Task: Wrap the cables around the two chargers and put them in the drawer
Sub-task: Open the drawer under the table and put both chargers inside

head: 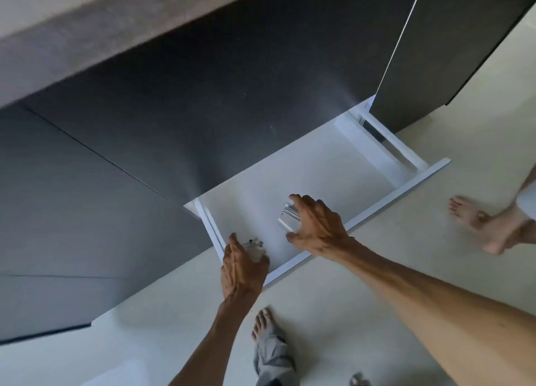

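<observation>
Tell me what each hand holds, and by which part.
Left hand covers a wrapped charger from above. Right hand is spread beside the other charger; whether it grips is unclear.

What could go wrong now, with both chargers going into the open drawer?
1. The left hand holds its wrapped charger close to the drawer front edge; released there, it might catch when the drawer closes.
2. A cable end sticks up on the right charger under the right hand; the wrap could loosen on release.
3. A bare foot stands near the drawer corner.
</observation>
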